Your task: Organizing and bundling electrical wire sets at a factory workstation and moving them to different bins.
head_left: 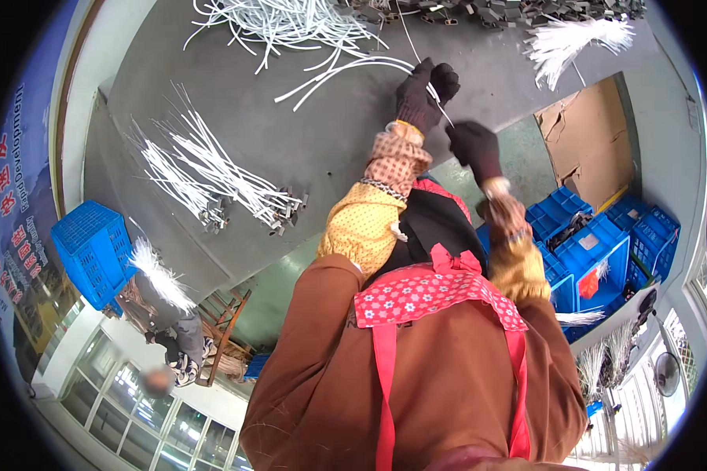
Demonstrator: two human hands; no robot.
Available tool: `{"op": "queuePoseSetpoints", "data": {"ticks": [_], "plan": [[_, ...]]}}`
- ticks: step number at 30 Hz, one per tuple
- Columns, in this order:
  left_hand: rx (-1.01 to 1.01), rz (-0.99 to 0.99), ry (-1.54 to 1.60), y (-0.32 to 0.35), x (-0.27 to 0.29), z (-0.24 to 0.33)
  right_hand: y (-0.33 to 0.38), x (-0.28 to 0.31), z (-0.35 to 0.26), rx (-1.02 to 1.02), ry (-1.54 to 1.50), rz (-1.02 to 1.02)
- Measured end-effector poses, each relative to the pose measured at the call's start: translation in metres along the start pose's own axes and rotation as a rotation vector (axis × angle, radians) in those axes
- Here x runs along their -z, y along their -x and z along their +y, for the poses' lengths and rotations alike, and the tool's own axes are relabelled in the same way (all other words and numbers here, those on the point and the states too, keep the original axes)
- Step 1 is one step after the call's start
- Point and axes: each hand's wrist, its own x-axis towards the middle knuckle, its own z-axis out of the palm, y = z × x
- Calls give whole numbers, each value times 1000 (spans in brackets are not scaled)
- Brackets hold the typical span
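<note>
My left hand (418, 100), in a dark knitted glove, is closed around white flexible tubes (346, 71) above the grey table. Their loose ends curve away to the left. From beside this fist a thin white wire (445, 115) runs down to the right. My right hand (477, 147), gloved alike and slightly blurred, is closed at the wire's lower end, near the table's front edge. Another thin line (406, 33) rises from the left hand toward the far edge of the table.
A tangled heap of white tubes (291, 22) lies at the far left, dark metal parts (511, 11) at the far right. Bundles of white wires with metal ends (220, 169) rest on the grey table (306, 149). Blue crates (597, 251) stand at right; a person (184, 341) is lower left.
</note>
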Motion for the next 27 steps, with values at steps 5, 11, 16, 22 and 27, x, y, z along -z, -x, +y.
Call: {"op": "queuePoseSetpoints", "data": {"ticks": [5, 11, 16, 22, 27], "plan": [[-89, -142, 42, 11, 19, -2, 150, 88, 96, 383, 181, -80], [-224, -252, -42, 10, 24, 75, 228, 165, 165, 276, 116, -190], [-349, -203, -127, 31, 20, 120, 202, 196, 178, 168, 241, -284], [-424, -122, -264, 41, 29, 133, 166, 214, 146, 116, 257, -280], [-547, 37, -85, 65, 14, 107, 166, 195, 188, 535, 333, -199]]}}
